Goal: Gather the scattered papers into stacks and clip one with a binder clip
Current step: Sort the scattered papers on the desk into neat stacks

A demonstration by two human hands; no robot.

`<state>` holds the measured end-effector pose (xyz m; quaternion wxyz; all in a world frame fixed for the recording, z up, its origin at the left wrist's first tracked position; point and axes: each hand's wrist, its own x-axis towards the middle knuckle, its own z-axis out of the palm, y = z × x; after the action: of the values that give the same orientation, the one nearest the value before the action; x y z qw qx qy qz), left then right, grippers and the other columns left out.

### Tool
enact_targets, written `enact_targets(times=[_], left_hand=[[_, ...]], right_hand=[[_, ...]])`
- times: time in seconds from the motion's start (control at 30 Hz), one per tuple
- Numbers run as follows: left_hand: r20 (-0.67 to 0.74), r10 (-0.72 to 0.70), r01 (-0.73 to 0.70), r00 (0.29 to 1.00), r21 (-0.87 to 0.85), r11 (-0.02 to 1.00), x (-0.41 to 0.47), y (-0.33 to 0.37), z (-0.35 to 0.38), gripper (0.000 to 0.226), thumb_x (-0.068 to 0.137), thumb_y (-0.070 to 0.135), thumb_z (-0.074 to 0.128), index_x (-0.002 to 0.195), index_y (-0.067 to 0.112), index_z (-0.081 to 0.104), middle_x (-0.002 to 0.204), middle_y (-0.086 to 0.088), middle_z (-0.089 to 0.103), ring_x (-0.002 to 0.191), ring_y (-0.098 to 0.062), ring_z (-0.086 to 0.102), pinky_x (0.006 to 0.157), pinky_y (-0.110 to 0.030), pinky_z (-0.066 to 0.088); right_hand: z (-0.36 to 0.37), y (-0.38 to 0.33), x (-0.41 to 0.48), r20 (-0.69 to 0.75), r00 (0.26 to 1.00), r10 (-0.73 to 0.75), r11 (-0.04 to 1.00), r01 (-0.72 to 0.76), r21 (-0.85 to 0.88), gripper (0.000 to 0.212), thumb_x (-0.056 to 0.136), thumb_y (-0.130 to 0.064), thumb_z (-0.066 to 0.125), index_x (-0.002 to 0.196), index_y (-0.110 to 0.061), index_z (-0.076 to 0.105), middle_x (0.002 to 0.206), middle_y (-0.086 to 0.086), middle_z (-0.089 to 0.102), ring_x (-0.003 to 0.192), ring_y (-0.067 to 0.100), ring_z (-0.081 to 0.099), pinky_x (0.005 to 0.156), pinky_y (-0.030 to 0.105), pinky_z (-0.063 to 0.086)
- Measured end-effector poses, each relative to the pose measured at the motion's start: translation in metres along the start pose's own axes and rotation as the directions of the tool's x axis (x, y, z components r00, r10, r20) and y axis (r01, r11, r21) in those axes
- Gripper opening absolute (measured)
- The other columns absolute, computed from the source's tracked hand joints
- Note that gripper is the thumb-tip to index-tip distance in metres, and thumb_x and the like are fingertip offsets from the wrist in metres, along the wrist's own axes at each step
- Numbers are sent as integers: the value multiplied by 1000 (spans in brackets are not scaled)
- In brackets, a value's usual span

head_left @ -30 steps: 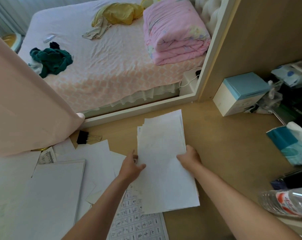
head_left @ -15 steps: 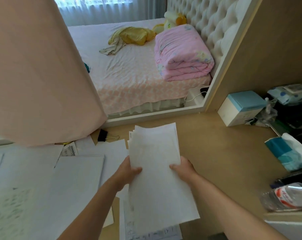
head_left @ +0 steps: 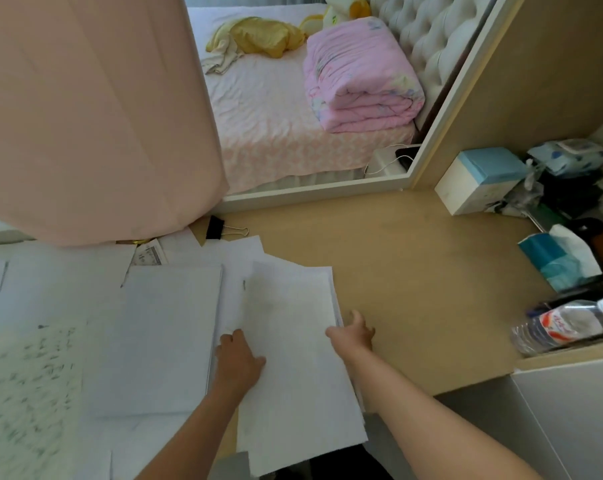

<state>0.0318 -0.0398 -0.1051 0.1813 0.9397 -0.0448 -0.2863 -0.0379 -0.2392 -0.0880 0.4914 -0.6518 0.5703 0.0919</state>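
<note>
Just one cam, worn on the person's head, w/ a wide lens. It's looking fwd and down over the table [head_left: 421,271], sitting close above the papers [head_left: 293,368], and taking in the bed [head_left: 265,126] beyond the table's far edge.

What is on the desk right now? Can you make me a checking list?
Surface: light wooden desk.
Job's things: paper stack in hand; loose papers spread at left; black binder clip lying unused beyond them.
Clutter: blue-topped box, tissue pack, water bottle on its side, all at right.
Grips: left hand holds the stack's left edge, thumb on top; right hand at its right edge, hold unclear.
Cables: white cable by the bed's corner.
Surroundings: bed with folded pink quilt; pink curtain at left.
</note>
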Motion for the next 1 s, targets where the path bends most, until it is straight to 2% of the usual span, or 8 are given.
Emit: enact_targets(times=[0.1, 0.27, 0.4, 0.47, 0.6, 0.67, 0.8, 1.0], left_hand=[[-5, -14, 14, 1000, -56, 998, 2, -4, 0, 69, 83, 32, 74, 135, 3, 37, 133, -18, 42, 122, -34, 46, 98, -39, 42], [14, 6, -4, 1000, -122, 993, 4, -17, -2, 70, 83, 27, 74, 138, 2, 37, 132, -18, 43, 122, -32, 47, 97, -34, 41], [11, 7, -5, 1000, -181, 984, 3, -23, -2, 68, 81, 25, 75, 136, 4, 40, 127, -17, 47, 117, -33, 51, 93, -35, 44], [10, 6, -3, 1000, -217, 976, 3, -24, -1, 66, 79, 24, 76, 133, 4, 43, 122, -15, 49, 112, -32, 54, 88, -34, 46], [-13, 0, -2, 1000, -206, 978, 1, -25, 4, 62, 81, 20, 74, 133, 4, 43, 122, -16, 49, 113, -31, 53, 90, -34, 45], [-36, 4, -11, 999, -198, 980, -1, -25, 6, 61, 82, 19, 74, 132, 4, 43, 121, -16, 49, 112, -31, 52, 89, -33, 44], [-68, 15, -29, 998, -209, 978, -2, -27, 10, 59, 82, 16, 72, 132, 5, 43, 118, -14, 49, 110, -32, 52, 86, -34, 43], [-93, 27, -48, 995, -231, 972, 1, -31, 15, 60, 80, 16, 74, 131, 5, 45, 111, -12, 51, 103, -31, 55, 83, -34, 46]], right_hand=[[6, -1, 3, 37, 998, 56, 997, -54, -55, 75, 82, -16, 62, 150, -12, 29, 141, 11, 48, 117, 30, 58, 84, 32, 51], [11, 4, 7, 96, 995, 11, 983, 6, -182, 46, 74, -22, 62, 119, -13, 60, 112, 6, 66, 97, 26, 64, 88, 38, 56], [16, 2, -6, 56, 998, -11, 937, 30, -349, 41, 82, -28, 61, 123, -25, 58, 139, 9, 44, 127, 33, 39, 88, 30, 39], [20, 5, -7, 49, 999, 5, 974, 6, -226, 54, 82, -23, 62, 135, -26, 49, 140, 10, 36, 121, 32, 44, 83, 31, 42], [24, 8, -6, 116, 993, 36, 997, -45, 69, 65, 78, -18, 70, 136, -10, 41, 127, 8, 58, 103, 25, 61, 85, 36, 54], [23, 9, -9, 122, 993, -1, 1000, 3, -13, 55, 78, -19, 65, 130, -13, 48, 118, 4, 61, 101, 24, 62, 84, 34, 53], [21, 6, -10, 46, 999, -8, 916, 26, -400, 48, 80, -33, 57, 127, -22, 54, 137, 7, 37, 124, 30, 37, 91, 35, 43], [11, 7, -9, 210, 977, -36, 999, 27, 45, 61, 86, -26, 70, 136, -16, 36, 122, -4, 52, 105, 18, 53, 84, 34, 47]])
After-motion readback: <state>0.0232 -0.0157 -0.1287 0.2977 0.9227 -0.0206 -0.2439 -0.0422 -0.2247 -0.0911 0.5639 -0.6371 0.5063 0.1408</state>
